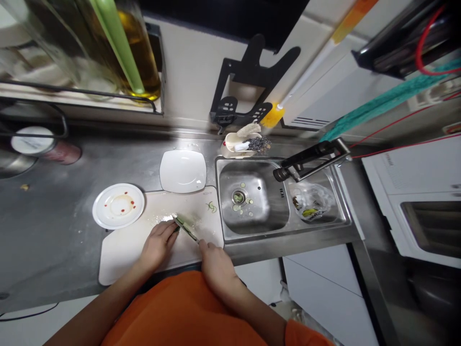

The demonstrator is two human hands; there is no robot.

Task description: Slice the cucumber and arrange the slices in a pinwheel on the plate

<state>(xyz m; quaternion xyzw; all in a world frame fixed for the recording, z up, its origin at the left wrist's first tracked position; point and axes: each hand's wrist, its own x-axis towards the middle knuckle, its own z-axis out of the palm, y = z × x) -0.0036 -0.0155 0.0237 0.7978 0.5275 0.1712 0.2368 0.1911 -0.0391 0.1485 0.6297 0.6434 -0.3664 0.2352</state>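
Observation:
My right hand is closed round the handle of a knife, whose blade slants up and left over a white cutting board. Close by, my left hand has its fingers bent together on a piece of cucumber beside the blade. The fingers cover most of that piece. Wet spots and pale green bits lie around the blade. Thin green peel strips rest near the board's upper right corner.
A stained white plate overlaps the board's upper left corner; a square white plate sits behind the board. To the right, the steel sink holds several cucumber slices, with a black faucet above. A plastic bag lies in the smaller basin.

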